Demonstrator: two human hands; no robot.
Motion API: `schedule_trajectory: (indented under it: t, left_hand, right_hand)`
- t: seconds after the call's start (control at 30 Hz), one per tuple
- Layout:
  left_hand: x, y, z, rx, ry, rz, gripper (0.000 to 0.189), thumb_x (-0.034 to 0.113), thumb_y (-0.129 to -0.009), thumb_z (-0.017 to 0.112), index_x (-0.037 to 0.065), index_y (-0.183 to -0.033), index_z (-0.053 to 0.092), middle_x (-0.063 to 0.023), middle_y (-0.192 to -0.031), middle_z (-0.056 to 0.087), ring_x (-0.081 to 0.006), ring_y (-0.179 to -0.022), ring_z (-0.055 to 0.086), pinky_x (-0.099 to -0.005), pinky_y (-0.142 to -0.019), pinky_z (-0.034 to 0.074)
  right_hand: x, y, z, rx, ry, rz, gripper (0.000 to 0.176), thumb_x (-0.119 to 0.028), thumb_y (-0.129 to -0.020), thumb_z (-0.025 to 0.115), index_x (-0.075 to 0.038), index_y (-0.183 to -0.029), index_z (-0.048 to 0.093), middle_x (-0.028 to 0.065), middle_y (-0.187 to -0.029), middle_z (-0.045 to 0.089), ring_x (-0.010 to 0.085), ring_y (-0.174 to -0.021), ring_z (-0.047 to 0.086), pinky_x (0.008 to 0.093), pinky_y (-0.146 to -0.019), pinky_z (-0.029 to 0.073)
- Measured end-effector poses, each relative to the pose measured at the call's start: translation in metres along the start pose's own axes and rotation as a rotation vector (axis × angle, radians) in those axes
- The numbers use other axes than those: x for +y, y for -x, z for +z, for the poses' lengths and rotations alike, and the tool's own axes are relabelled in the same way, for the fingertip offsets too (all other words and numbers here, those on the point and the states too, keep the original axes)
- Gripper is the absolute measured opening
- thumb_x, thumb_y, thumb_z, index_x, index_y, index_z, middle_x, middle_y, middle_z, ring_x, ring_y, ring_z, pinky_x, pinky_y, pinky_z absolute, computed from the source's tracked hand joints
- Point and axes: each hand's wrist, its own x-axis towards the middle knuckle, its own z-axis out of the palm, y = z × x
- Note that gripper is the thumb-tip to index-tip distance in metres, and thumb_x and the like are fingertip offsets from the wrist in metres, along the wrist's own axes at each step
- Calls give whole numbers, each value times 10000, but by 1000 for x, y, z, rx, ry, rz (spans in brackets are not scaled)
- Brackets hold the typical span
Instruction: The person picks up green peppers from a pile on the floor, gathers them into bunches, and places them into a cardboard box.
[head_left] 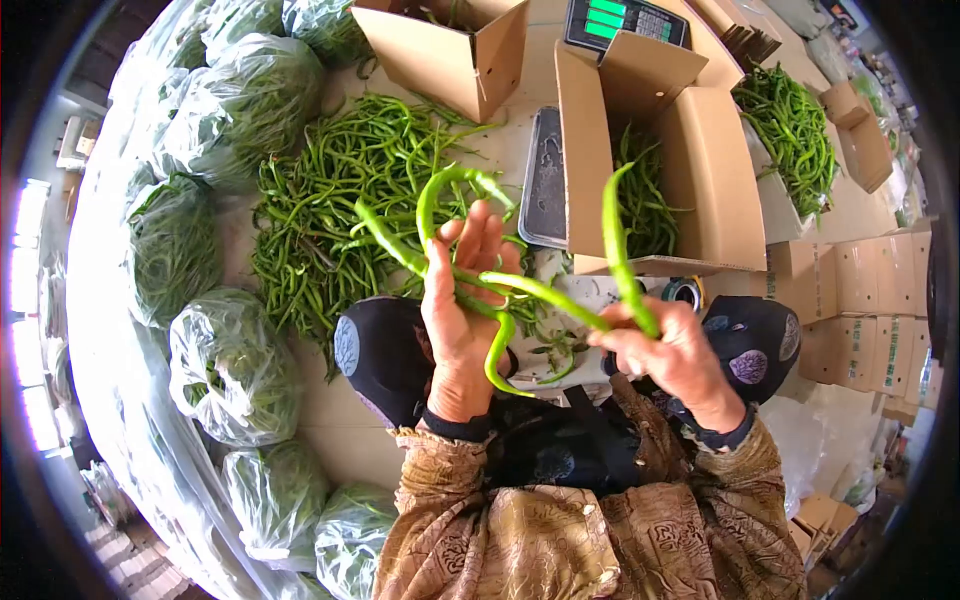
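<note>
My left hand [455,335] is turned palm up, its fingers partly curled around several long green chili peppers [390,240]. One of them arches above the fingertips, and a curly one hangs down below the palm. My right hand [670,355] is closed on two more: an upright green chili pepper [616,240] and another [555,298] whose far end reaches across to the left palm. Beyond the left hand spreads a loose heap of green chili peppers [330,190]. An open cardboard box [725,170] with peppers inside stands beyond the right hand.
A second open carton [440,60] stands at the back, near a digital scale display [620,22] and its metal platform [545,175]. Filled plastic bags [235,365] line the left side. Farther right are a pepper-filled container [790,140] and stacked cartons [860,350].
</note>
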Motion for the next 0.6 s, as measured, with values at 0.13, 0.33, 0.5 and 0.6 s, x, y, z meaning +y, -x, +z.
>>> schedule_trajectory:
  t: [0.13, 0.33, 0.5, 0.6]
  left_hand:
    - [-3, -1, -12, 58, -162, 26, 276, 339, -988, 537, 120, -1149, 589, -36, -1001, 640, -171, -886, 596, -321, -741, 493]
    - [-13, 0, -3, 130, -312, 26, 304, 291, -986, 559, 55, -1176, 542, -13, -736, 540, -107, -603, 448, -242, -528, 368]
    - [-14, -4, 4, 106, -322, 28, 311, 221, -983, 560, 7, -1202, 511, -36, -741, 535, -111, -612, 446, -244, -524, 365]
    - [-11, -3, -1, 77, -421, 74, 301, 182, -980, 556, -13, -1206, 518, -49, -757, 544, -113, -610, 456, -246, -528, 376]
  right_hand:
    - [-39, 7, -30, 77, -197, 18, 149, -124, -892, 642, -4, -979, 663, 33, -844, 683, 22, -528, 434, 179, -478, 356]
    - [-135, -83, -60, 85, 39, -257, 183, -193, -881, 668, -29, -963, 659, -5, -757, 623, 12, -503, 391, 170, -418, 271]
    - [-199, -217, -73, 95, 52, -537, 242, -274, -890, 669, -43, -962, 668, -37, -712, 526, 14, -538, 375, 160, -451, 269]
    - [-171, -213, -63, -45, 44, -505, 244, -271, -891, 673, -43, -979, 669, -28, -739, 548, 8, -546, 380, 155, -447, 272]
